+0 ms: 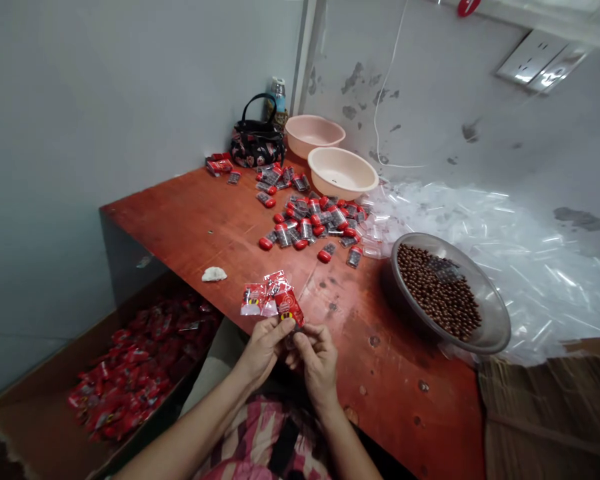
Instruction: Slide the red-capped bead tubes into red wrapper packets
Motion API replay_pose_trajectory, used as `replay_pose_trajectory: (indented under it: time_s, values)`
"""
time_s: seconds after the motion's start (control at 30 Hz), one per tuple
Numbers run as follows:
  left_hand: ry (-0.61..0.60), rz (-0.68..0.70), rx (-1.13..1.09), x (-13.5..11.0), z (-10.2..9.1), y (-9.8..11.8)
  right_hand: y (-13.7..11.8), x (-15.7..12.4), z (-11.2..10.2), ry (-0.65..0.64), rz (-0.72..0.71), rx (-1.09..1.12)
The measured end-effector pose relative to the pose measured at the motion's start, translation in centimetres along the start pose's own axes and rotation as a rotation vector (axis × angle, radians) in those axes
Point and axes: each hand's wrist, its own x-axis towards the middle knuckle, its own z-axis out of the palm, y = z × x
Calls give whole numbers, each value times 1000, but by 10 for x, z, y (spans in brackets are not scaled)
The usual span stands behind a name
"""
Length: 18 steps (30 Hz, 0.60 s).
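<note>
Near the front edge of the table, my left hand (264,350) pinches a red packet (289,305) between thumb and fingers. My right hand (317,363) is closed at the packet's lower end, gripping a small dark item (291,339) that the fingers mostly cover. Just beyond lie a few more red packets (253,299), flat and overlapping. Farther back is a loose heap of small clear bottles with red caps (306,229), filled with dark balls. One such bottle (326,252) lies slightly apart, closer to my hands.
A grey basin (500,327) of brown balls (437,290) stands right, before a pile of clear plastic pieces (545,260). Two pale basins (343,170) and a flowered bag (257,145) are at the back. Below left, a cardboard box (35,413) holds filled red packets (135,373).
</note>
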Motion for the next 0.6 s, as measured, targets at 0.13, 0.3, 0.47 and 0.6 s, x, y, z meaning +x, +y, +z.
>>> replay_pose_trajectory:
  time_s: [0.13,0.3,0.47,0.6]
  values:
    - [140,50,-78,-1,2,4,-7,-3,-4,-75,-6,-83]
    - [104,20,-80,-6,0,4,-12,-4,-5,-121,6,-64]
    - [81,15,-70,-13,-3,2,-13,4,11,-40,85,34]
    - [151,87,-129,-28,-14,19,-14,5,25,-140,116,69]
